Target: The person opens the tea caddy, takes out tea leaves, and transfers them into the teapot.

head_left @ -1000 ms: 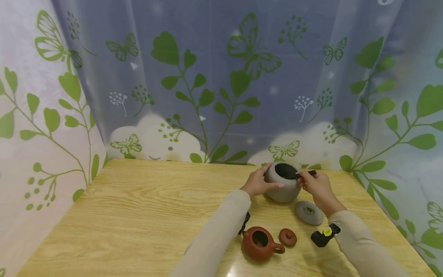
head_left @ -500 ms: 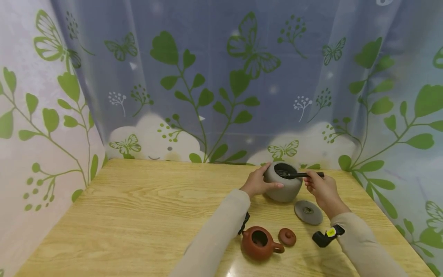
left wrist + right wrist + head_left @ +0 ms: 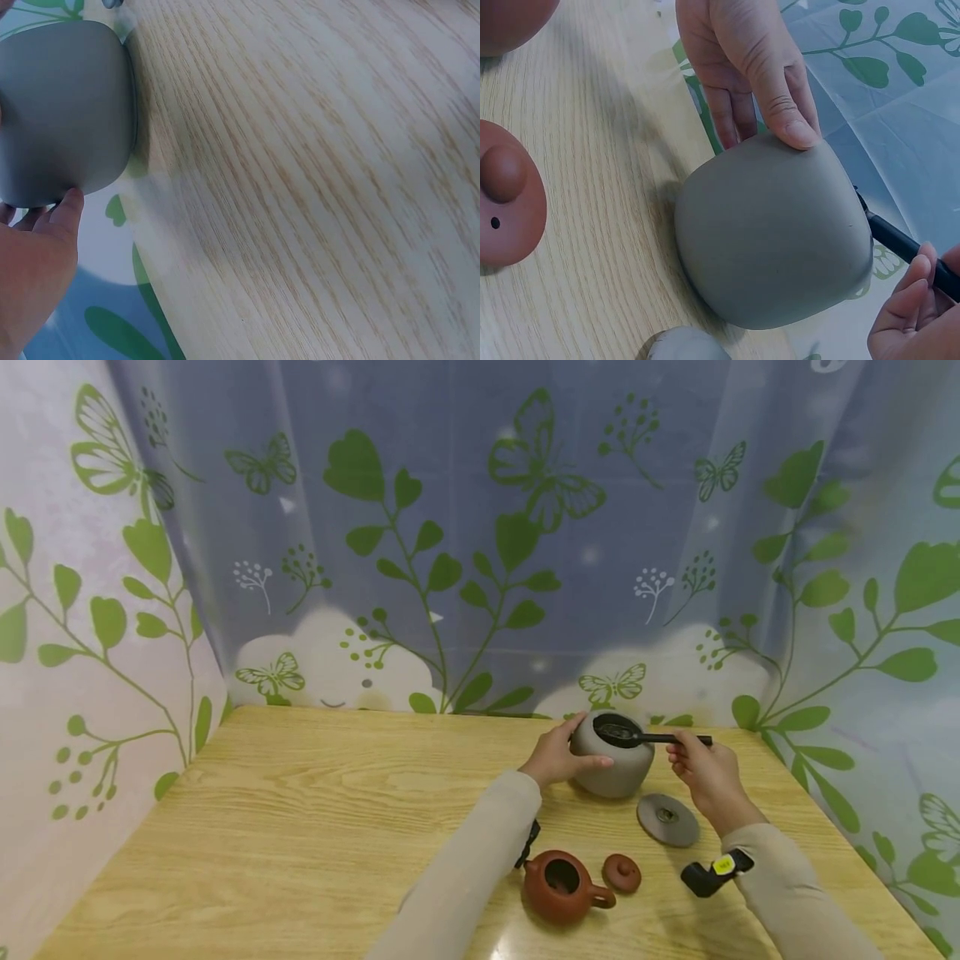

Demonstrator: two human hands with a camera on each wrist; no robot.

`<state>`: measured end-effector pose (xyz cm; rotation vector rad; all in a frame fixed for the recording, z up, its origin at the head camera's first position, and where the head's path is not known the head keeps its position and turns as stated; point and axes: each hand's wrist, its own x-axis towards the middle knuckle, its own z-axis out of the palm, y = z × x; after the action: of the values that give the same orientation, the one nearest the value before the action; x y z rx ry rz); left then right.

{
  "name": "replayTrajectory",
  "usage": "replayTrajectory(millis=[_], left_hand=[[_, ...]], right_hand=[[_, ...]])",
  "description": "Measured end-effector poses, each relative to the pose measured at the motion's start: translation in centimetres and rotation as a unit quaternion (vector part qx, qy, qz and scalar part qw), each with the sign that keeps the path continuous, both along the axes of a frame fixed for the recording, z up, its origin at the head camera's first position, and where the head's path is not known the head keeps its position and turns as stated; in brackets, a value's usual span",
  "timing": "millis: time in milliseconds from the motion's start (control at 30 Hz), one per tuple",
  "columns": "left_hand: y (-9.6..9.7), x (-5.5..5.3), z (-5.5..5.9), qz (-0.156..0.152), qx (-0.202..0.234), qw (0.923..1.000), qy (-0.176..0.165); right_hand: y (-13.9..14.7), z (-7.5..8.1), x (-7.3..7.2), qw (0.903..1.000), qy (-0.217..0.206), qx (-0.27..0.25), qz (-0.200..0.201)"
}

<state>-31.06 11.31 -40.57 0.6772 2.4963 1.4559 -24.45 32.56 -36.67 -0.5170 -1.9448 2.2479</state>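
Note:
A round grey jar (image 3: 618, 779) stands toward the back right of the table, its mouth tipped slightly to the right. My left hand (image 3: 557, 757) grips its left side, thumb across the front, as the right wrist view also shows on the jar's wall (image 3: 772, 232). Between the fingers and thumb of my right hand (image 3: 705, 774) is the handle of a black scoop (image 3: 663, 738). The scoop's head lies at the jar's mouth, with dark loose bits showing there. In the right wrist view the jar hides that head, and only the handle (image 3: 896, 236) shows.
A grey lid (image 3: 678, 827) lies in front of the jar. Nearer me sits an uncovered reddish-brown teapot (image 3: 551, 906), its handle pointing right, with its small lid (image 3: 622, 874) beside it. A patterned curtain (image 3: 450, 568) hangs behind the wooden table (image 3: 300, 827).
My right hand has drawn the scoop back to the right, so its head came up from deep inside the jar to the mouth. My left hand and the jar have stayed put.

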Motion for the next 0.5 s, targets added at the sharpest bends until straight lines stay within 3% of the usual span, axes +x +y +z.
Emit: replayTrajectory(millis=[500], left_hand=[[0.02,-0.21,-0.21,-0.007,0.004,1.0000,0.001]], right_hand=[[0.22,0.78,1.02,0.9989,0.010,-0.045,0.012]])
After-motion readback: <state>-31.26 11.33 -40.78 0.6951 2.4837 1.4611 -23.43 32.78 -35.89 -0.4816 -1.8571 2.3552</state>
